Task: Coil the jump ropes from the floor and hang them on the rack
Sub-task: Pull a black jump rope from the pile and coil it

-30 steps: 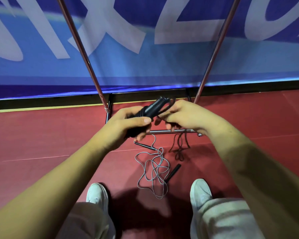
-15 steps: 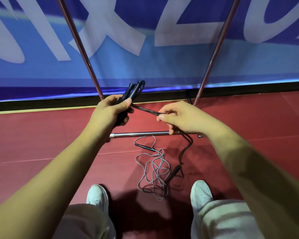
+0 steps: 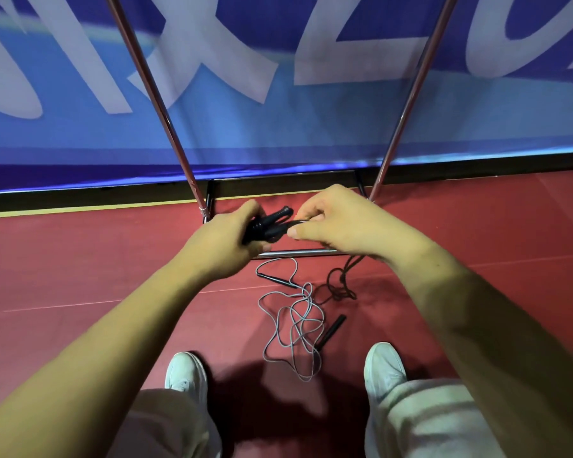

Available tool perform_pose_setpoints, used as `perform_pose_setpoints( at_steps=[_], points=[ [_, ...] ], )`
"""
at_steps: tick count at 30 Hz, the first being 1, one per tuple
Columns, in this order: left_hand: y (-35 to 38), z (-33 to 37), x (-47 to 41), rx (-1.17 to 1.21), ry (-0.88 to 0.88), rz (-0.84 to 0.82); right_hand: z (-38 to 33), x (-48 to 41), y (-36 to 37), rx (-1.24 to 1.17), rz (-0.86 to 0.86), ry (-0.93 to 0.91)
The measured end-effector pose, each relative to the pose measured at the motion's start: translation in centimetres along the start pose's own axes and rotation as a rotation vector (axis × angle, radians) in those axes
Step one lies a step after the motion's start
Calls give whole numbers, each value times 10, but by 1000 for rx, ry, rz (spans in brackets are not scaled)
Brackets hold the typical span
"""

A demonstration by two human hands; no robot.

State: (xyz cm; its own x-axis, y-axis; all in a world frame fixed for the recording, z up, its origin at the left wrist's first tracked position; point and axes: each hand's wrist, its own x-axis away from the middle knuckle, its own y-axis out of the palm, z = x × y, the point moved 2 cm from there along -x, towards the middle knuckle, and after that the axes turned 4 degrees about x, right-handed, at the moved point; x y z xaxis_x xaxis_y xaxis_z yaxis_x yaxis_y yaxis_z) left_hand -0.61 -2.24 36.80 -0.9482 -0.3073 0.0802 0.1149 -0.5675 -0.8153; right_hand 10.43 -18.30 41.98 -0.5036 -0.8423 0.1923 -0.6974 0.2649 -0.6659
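My left hand grips the black handles of a black jump rope. Right beside it my right hand pinches that rope's cord next to the handles. The loose black cord hangs from under my right hand to the floor. A grey jump rope with thin black handles lies tangled on the red floor between my feet. The chrome rack stands just beyond my hands, its base bar low and two poles rising to the top edge.
A blue banner with white letters runs along the wall behind the rack. My white shoes stand either side of the grey rope. Red floor stretches left and right.
My hands were together, drew apart with the cord stretched between them, and are now together again. The black cord on the floor has gathered nearer the rack's base bar.
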Motion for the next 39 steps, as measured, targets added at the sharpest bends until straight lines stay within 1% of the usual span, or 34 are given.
perform_pose_setpoints(
  at_steps=[3, 6, 7, 9, 10, 11, 13, 14, 17, 18, 20, 22, 25, 28, 31, 32, 35, 39],
  points=[
    [0, 7, 2, 12, 57, -74, 0, 0, -5, -20, 33, -9],
    [4, 10, 6, -7, 122, -215, -4, 0, 0, 7, -18, -52],
    [6, 11, 8, 31, 139, -287, -5, 1, 1, 15, -34, -62],
    [10, 19, 14, 237, 120, -446, -4, 1, 0, -22, -54, -58],
    [11, 23, 15, 335, 112, -494, -2, 1, -2, -48, -52, -49],
    [11, 26, 16, 394, 123, -506, 0, 0, -5, -61, -44, -39],
    [6, 32, 17, 454, 175, -460, 6, -2, -8, -84, -5, -20],
    [2, 32, 17, 542, 192, -418, 12, -5, -8, -120, 22, -6],
    [-12, 31, 13, 1030, 179, -252, 27, -11, -7, -364, 65, 50],
    [-16, 30, 11, 1133, 177, -190, 30, -12, -7, -421, 57, 53],
    [-20, 26, 5, 1211, 129, -71, 30, -14, -6, -450, 27, 35],
    [-21, 19, 0, 1206, 34, 13, 28, -15, -2, -434, -20, 24],
    [-19, 11, -4, 1196, -81, 95, 26, -14, 6, -398, -89, 53],
    [-20, 7, -5, 1217, -154, 173, 23, -12, 3, -316, -77, 92],
    [-25, 4, -6, 1195, -175, 234, 19, -11, 1, -269, -60, 86],
    [-26, 3, -6, 1132, -172, 247, 17, -10, 3, -249, -59, 80],
    [-22, -1, -7, 848, -167, 268, 14, -8, 7, -159, -59, 70],
    [-8, -4, -5, 601, -171, 140, 5, -3, 7, -19, -109, 39]
  ],
)
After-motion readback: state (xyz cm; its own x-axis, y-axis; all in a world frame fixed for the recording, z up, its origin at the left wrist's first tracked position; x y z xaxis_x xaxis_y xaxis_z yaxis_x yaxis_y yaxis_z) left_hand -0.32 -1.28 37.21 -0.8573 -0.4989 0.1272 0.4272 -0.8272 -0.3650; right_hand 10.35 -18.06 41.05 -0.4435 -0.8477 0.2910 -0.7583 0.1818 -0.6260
